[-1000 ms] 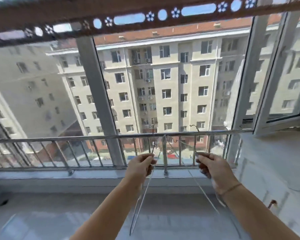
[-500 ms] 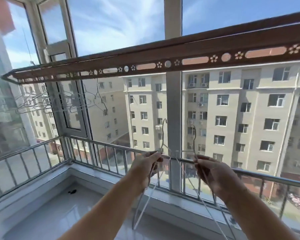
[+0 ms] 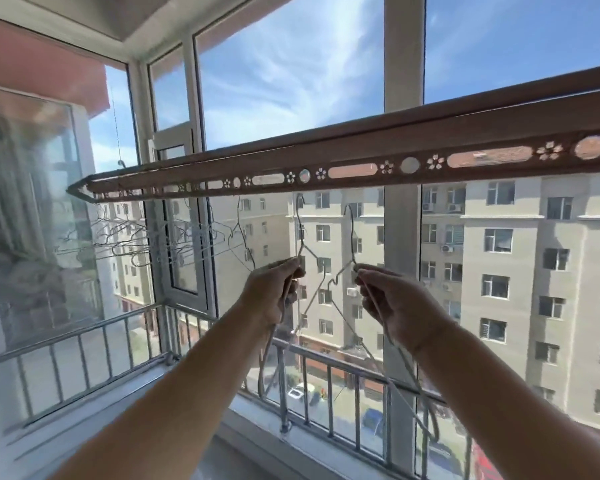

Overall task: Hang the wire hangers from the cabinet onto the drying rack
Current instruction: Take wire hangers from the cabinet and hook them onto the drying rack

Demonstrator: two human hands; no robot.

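A brown drying rack bar [image 3: 354, 168] with flower-shaped cut-outs runs across the view above my hands. My left hand [image 3: 274, 292] pinches a thin wire hanger [image 3: 298, 230] by its neck, its hook reaching up close under the bar. My right hand [image 3: 392, 299] pinches a second wire hanger [image 3: 351, 233] the same way, hook just below the bar. Both hangers' lower parts trail down past my wrists. Several wire hangers [image 3: 136, 237] hang bunched from the bar's left end.
A metal railing [image 3: 326, 372] runs along the window sill below. A window sash [image 3: 184, 223] stands open at the left behind the hung hangers. A white window post [image 3: 402, 237] rises behind my right hand. Apartment blocks fill the background.
My view tilted up and left, bringing the rack bar and the hung hangers into sight. Both hands rose with their hangers, so the hooks now sit just under the bar.
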